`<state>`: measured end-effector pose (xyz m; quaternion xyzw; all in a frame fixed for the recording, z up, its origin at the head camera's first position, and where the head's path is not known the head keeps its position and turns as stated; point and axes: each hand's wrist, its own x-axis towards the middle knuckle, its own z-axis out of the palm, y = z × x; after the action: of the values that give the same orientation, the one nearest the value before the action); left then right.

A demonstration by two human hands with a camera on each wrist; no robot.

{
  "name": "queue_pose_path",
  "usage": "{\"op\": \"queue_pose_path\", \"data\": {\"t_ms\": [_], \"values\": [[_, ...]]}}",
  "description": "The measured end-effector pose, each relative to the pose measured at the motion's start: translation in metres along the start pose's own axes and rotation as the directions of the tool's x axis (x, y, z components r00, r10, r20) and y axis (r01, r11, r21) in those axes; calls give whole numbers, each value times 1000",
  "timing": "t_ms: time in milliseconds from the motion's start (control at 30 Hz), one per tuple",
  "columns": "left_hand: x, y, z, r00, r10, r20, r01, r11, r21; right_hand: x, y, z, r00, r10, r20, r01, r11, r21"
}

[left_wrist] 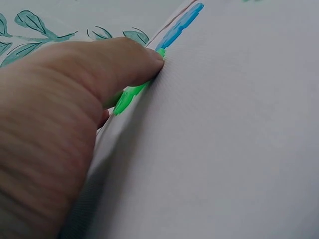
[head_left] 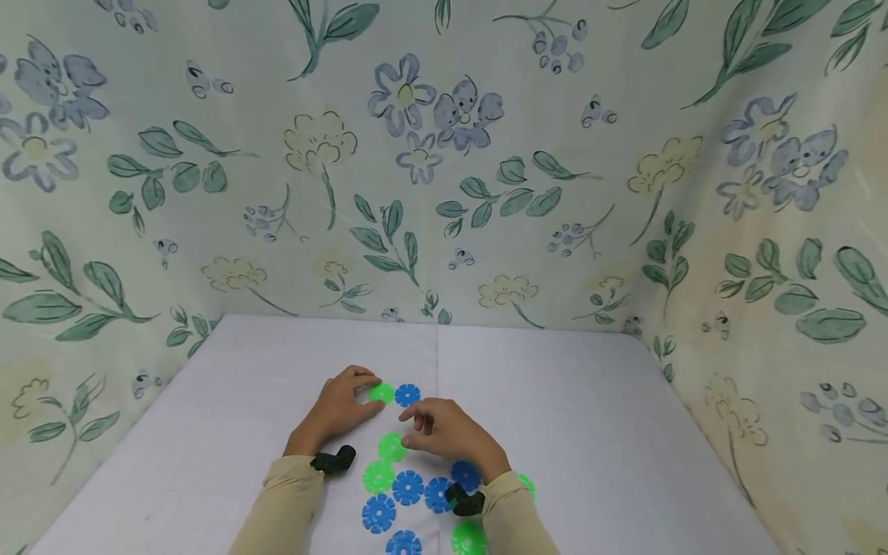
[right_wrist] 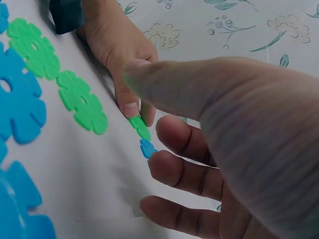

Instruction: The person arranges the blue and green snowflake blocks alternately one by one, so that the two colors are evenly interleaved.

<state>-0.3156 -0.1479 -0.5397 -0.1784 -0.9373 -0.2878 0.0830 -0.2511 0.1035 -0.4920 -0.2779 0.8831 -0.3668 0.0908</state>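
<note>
My left hand [head_left: 341, 405] holds a green interlocking disc [head_left: 382, 393] flat on the table, its thumb and fingers at the rim. In the left wrist view the thumb [left_wrist: 132, 62] hides part of the green disc [left_wrist: 130, 97]. Right beside that disc lies a blue interlocking disc [head_left: 407, 395]; whether the two touch or link I cannot tell. My right hand [head_left: 454, 439] hovers nearer the body with fingers loosely bent, and the right wrist view shows nothing in its grasp. Close to its thumb rests another green disc [head_left: 391, 447].
More loose discs lie toward the front: a green one [head_left: 378, 477], several blue ones [head_left: 408, 487] and another green one [head_left: 469, 538]. A further green disc [head_left: 527, 484] is partly hidden by the right sleeve. Floral cloth [head_left: 416, 231] surrounds the white table [head_left: 590, 432].
</note>
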Motion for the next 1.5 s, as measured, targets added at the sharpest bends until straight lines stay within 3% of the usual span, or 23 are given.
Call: {"op": "queue_pose_path", "data": {"t_ms": [200, 433, 933, 1200, 1500], "values": [[3, 1, 6, 1000, 2, -1, -2, 999, -51, -2, 3, -1, 999, 14, 45, -14, 1000, -8], [3, 2, 8, 1000, -11, 2, 11, 999, -53, -4, 4, 4, 996, 32, 88, -29, 999, -29], [7, 1, 1, 1000, 11, 11, -11, 1000, -18, 0, 2, 14, 997, 63, 43, -58, 991, -119], [3, 1, -1, 1000, 3, 0, -3, 1000, 0, 2, -3, 20, 998, 50, 24, -43, 974, -223], [-1, -3, 0, 1000, 3, 0, -3, 1000, 0, 4, 1, 28, 997, 80, 10, -77, 977, -198]]}}
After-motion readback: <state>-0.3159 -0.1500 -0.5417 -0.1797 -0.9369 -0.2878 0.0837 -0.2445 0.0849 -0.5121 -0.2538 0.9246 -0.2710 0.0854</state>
